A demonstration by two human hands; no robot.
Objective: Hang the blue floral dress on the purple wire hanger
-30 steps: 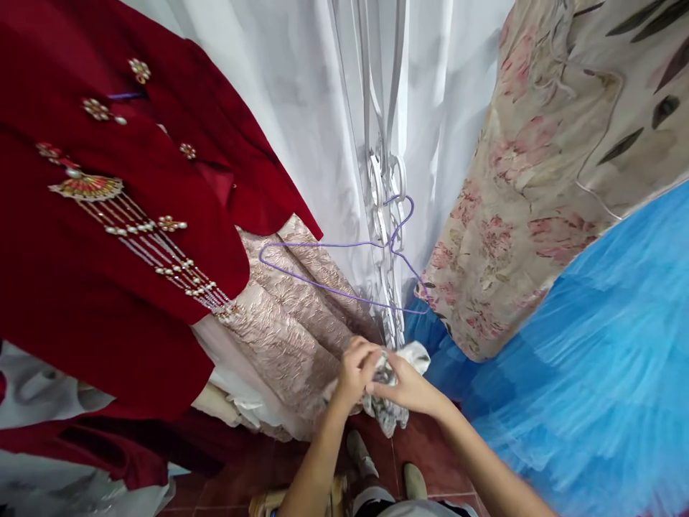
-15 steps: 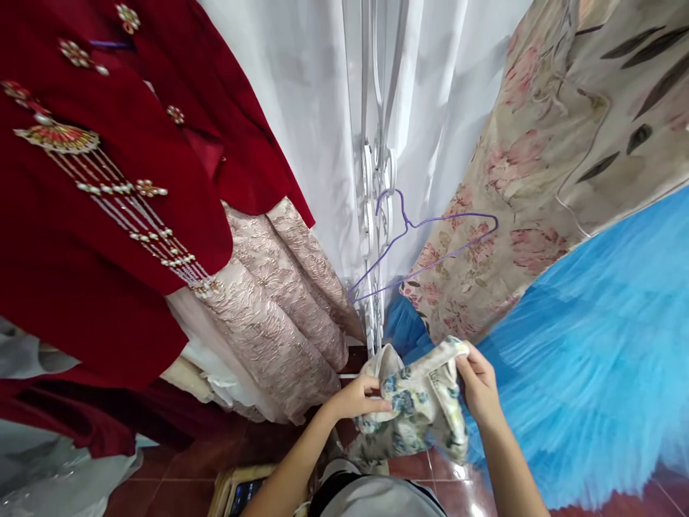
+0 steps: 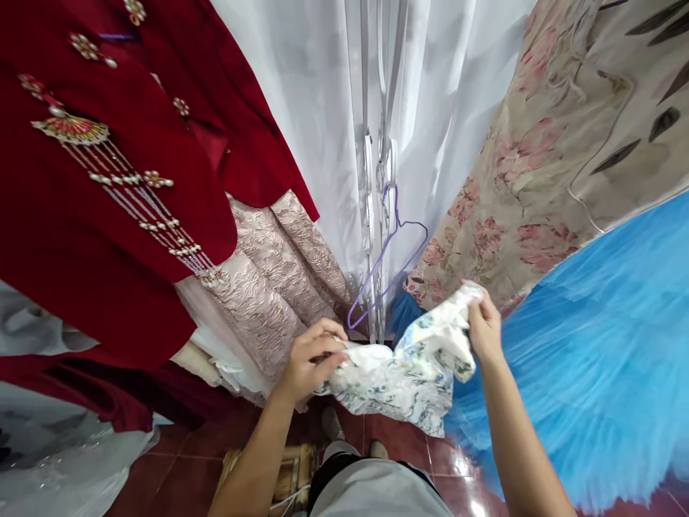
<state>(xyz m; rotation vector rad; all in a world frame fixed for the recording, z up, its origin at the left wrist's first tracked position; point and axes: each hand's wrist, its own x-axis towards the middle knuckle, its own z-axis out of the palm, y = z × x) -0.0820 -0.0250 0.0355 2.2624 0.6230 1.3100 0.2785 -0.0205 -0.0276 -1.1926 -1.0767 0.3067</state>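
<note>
A white floral garment [image 3: 398, 380] with blue, green and yellow print is stretched between my two hands, low in front of my body. My left hand [image 3: 312, 359] pinches its left edge between thumb and fingers. On the other side, my right hand [image 3: 484, 327] grips a raised, bunched corner. The middle of the cloth sags, and its exact cut cannot be told. Just above it, a purple wire hanger [image 3: 388, 251] hangs from a white metal rack [image 3: 374, 194] with nothing on it.
At left hang a red jacket [image 3: 134, 172] with beaded trim and a pink brocade skirt [image 3: 263, 273]. A beige floral dress [image 3: 517, 165] and a blue tulle skirt [image 3: 560, 345] are at right. Behind is a white curtain [image 3: 301, 86]; a bamboo stool [image 3: 293, 474] stands below.
My hands have moved apart and up, the left one leftward, spreading the garment wider. The purple hanger has swung round and now appears narrower.
</note>
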